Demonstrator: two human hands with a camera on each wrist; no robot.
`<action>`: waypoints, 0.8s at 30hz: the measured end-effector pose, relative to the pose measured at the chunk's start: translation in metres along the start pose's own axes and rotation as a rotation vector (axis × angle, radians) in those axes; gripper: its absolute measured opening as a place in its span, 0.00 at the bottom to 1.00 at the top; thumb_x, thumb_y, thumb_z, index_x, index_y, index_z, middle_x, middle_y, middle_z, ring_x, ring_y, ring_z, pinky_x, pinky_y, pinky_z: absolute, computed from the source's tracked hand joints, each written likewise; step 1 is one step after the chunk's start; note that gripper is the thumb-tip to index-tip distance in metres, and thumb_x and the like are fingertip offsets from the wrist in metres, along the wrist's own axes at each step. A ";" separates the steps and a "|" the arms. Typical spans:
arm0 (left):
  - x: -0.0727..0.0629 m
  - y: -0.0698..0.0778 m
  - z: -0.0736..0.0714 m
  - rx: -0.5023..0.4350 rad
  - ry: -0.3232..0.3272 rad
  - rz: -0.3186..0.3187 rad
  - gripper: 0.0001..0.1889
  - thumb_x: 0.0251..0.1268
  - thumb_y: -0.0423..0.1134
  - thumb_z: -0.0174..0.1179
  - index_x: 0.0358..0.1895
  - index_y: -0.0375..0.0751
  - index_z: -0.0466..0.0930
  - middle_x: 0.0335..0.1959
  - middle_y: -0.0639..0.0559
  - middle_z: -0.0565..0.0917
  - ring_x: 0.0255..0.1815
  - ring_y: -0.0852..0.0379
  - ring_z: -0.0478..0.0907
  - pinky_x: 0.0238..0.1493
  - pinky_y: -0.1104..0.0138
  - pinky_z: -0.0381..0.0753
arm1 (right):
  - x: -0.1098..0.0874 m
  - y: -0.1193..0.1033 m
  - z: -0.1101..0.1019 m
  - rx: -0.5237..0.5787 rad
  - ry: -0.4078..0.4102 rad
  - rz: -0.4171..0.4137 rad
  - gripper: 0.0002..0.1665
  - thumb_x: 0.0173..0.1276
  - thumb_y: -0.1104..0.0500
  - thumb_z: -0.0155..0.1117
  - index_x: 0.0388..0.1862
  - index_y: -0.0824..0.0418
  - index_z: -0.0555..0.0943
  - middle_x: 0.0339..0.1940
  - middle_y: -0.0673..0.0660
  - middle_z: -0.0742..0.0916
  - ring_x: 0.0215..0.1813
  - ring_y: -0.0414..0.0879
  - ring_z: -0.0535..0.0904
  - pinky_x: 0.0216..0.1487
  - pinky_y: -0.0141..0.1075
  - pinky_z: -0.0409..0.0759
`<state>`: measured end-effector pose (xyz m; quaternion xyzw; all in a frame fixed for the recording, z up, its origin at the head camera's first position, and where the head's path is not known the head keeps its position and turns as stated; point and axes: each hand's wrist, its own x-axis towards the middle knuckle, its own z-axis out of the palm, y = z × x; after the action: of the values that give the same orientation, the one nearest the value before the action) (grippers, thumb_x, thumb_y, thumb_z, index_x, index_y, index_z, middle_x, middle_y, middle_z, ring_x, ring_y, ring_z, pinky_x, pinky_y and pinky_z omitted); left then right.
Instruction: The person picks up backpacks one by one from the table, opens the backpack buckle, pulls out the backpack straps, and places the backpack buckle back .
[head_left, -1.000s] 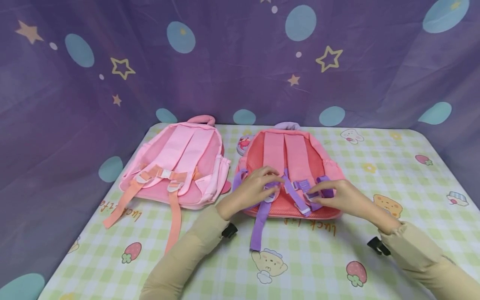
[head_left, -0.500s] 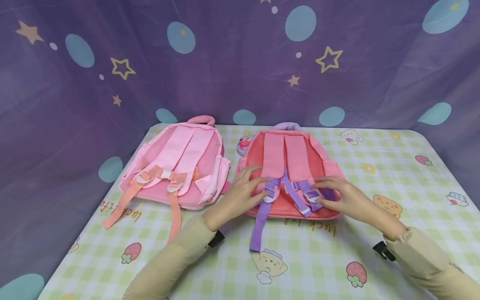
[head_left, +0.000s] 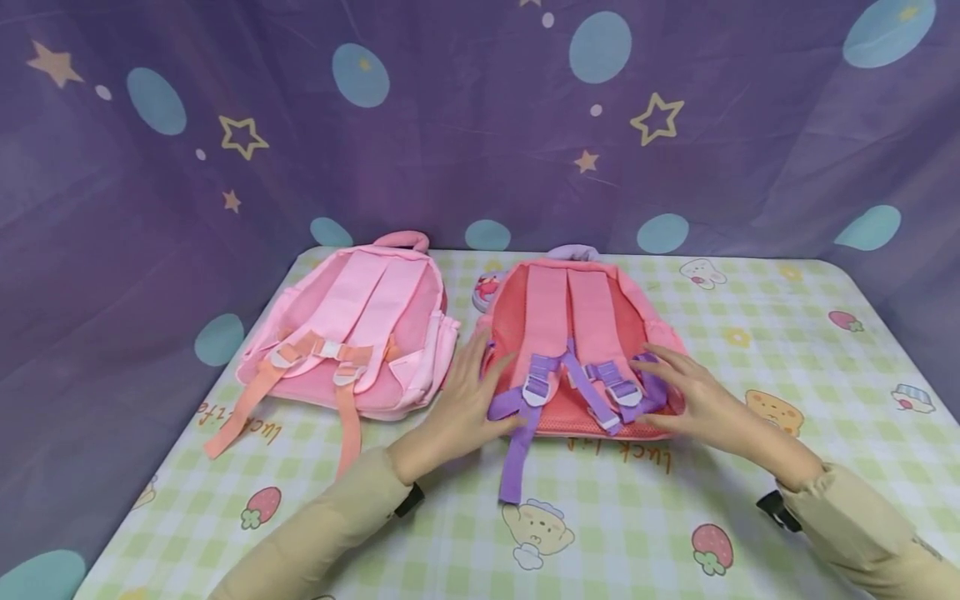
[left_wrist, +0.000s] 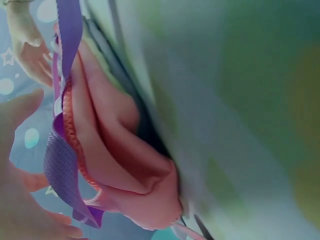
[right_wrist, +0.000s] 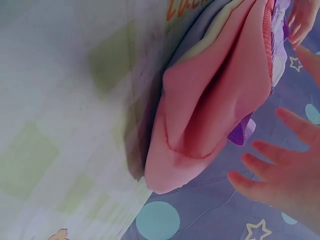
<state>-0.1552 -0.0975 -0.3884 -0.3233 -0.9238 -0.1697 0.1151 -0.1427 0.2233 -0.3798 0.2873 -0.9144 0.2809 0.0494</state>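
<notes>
A coral-pink backpack (head_left: 592, 304) lies on the table with its shoulder straps facing up. Purple webbing (head_left: 514, 458) and white buckles (head_left: 537, 390) sit along its lower part. The left hand (head_left: 453, 408), fingers spread, is at the bag's lower left side. In the left wrist view a purple strap loop (left_wrist: 62, 165) passes right by those fingers. At the lower right side is the right hand (head_left: 705, 404), fingers extended and apart from each other. The right wrist view shows these fingers (right_wrist: 272, 155) spread beside the bag's folded side, gripping nothing.
To the left lies a lighter pink backpack (head_left: 397, 308) with orange straps (head_left: 347, 429), also straps up. A round cartoon-printed piece (head_left: 486, 290) pokes out by the coral bag's upper left. A checked cloth (head_left: 637, 533) covers the table; a purple starry curtain (head_left: 480, 125) hangs behind.
Both hands have drawn apart from the purple buckles toward the bag's sides, the left hand moving left and the right hand slightly right. Their fingers have opened out, and the buckles are now uncovered.
</notes>
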 end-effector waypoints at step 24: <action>-0.018 -0.007 0.005 0.006 -0.111 -0.070 0.55 0.44 0.64 0.59 0.67 0.30 0.43 0.69 0.38 0.44 0.69 0.43 0.42 0.65 0.51 0.45 | -0.006 0.010 0.008 -0.022 -0.148 0.103 0.51 0.46 0.38 0.67 0.65 0.59 0.61 0.68 0.66 0.56 0.62 0.68 0.57 0.52 0.61 0.62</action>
<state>-0.1468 -0.1107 -0.4004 -0.2994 -0.9400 -0.1527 0.0586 -0.1426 0.2289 -0.3927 0.2593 -0.9321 0.2510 -0.0299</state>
